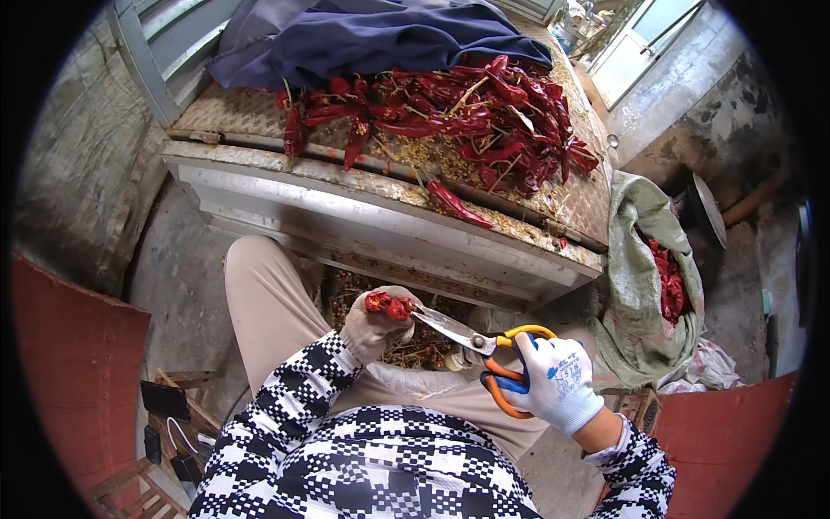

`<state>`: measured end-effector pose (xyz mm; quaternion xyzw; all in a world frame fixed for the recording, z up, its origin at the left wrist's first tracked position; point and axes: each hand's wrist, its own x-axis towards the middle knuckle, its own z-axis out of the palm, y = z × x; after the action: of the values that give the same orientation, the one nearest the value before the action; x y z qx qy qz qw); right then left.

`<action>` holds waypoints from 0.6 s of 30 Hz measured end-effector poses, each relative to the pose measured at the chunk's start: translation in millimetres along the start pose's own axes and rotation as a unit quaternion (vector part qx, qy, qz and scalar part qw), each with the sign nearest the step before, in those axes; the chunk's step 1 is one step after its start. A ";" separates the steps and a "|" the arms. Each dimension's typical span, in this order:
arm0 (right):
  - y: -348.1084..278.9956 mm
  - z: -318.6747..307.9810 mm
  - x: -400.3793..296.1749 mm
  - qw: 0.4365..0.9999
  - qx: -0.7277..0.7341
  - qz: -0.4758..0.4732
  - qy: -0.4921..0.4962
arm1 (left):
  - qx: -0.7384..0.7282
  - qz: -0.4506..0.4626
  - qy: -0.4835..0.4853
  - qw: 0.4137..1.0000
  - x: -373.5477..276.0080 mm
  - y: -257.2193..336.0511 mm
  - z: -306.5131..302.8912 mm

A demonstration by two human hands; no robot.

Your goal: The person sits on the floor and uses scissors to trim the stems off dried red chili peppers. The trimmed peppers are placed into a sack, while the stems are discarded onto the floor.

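My left hand (371,334), in a beige knit glove, is closed around dried red chili peppers (391,305) whose ends stick out above the fingers. In a white glove with blue-coated fingers, my right hand (556,379) grips scissors (478,340) with orange and yellow handles. The blades point left, slightly apart, and their tips reach the right end of the held peppers. Between my legs, a white sack (415,383) lies below a heap of dry stems and red scraps (415,350). My palms and most of the left fingers are hidden.
Ahead stands a worn metal platform (376,181) bearing a pile of dried chilies (480,117) and scattered seeds, partly under dark blue cloth (389,39). One chili (457,204) lies near its front edge. At right is a green woven sack (626,324) of chilies. Electronic devices (165,400) sit lower left.
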<state>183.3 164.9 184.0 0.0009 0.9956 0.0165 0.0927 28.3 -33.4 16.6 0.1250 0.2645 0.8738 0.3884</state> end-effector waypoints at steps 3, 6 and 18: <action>-2.8 5.7 3.7 1.000 0.025 -0.002 0.014 | 0.021 -0.013 -0.007 1.000 2.8 3.3 -4.6; -7.6 13.8 5.4 0.998 0.063 0.011 0.025 | 0.049 0.003 -0.007 0.999 2.8 4.6 -5.2; -31.9 53.1 19.4 0.934 0.355 0.036 -0.017 | -0.062 -0.004 0.015 0.998 3.5 12.6 7.0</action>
<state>174.1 134.9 127.2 0.0699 0.9341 -0.3348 0.1021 21.2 -35.2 29.5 0.0866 0.2165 0.8887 0.3947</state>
